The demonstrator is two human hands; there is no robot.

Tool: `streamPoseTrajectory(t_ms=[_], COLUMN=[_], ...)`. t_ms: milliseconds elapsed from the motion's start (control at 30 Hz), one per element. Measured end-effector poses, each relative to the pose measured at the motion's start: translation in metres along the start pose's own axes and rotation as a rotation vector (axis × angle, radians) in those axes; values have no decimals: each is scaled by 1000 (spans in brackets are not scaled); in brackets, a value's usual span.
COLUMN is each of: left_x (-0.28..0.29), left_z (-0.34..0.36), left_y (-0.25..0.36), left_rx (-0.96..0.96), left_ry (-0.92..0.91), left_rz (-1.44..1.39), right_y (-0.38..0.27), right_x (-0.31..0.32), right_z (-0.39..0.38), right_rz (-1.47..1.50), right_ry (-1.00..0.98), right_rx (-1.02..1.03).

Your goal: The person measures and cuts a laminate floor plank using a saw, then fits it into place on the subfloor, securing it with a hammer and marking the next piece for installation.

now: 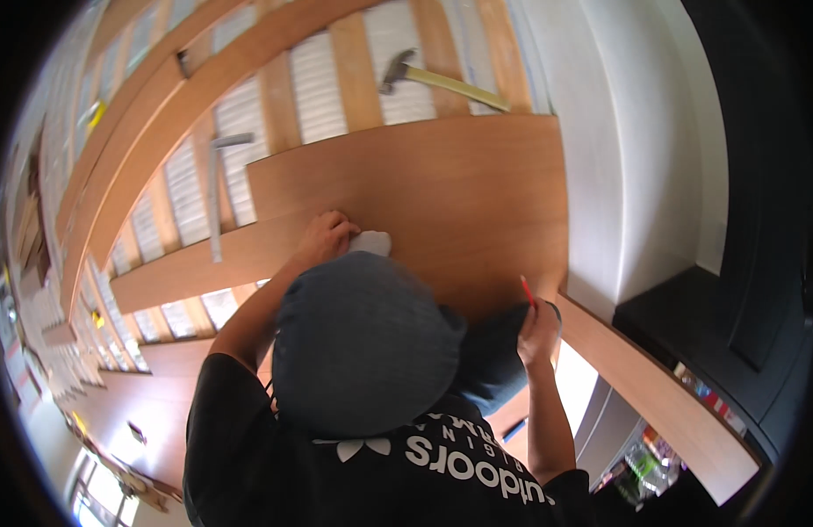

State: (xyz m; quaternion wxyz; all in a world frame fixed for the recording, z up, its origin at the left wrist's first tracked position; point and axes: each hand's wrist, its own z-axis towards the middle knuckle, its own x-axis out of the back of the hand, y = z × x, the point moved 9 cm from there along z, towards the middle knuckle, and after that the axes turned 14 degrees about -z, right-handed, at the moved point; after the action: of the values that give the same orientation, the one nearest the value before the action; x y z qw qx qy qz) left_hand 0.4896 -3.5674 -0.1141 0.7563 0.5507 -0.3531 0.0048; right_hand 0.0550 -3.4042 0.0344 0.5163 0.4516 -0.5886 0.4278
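Red pencil (pixel 527 288) is pinched in my right grip (pixel 538 329), its tip pointing away from me, by the near right corner of the wood panel (pixel 477 193). My left grip (pixel 327 234) rests on the panel's left part, fingers curled; I cannot tell whether it holds anything. Beyond the panel's far edge, a hammer (pixel 446 85) lies across wooden battens (pixel 349 70); off the panel's far left corner lies a metal square (pixel 215 193).

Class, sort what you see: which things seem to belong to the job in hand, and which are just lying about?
Likely in the job:
- red pencil, in the right hand
- wooden boards, beneath the left hand
- metal square
- hammer, within the work area

Probably just lying about:
- plastic bottle
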Motion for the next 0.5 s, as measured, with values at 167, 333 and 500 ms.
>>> streamPoseTrajectory(t_ms=[167, 333, 500], left_x=[47, 41, 28], left_z=[-164, -219, -231], left_y=[-4, 15, -15], left_rx=[418, 518, 707], left_ry=[95, 113, 3], left_rz=[-45, 56, 96], right_y=[-1, -9, -32], right_x=[8, 10, 25], right_z=[-23, -38, -33], right_rz=[72, 86, 34], right_ry=[59, 74, 48], right_rx=[-45, 41, 113])
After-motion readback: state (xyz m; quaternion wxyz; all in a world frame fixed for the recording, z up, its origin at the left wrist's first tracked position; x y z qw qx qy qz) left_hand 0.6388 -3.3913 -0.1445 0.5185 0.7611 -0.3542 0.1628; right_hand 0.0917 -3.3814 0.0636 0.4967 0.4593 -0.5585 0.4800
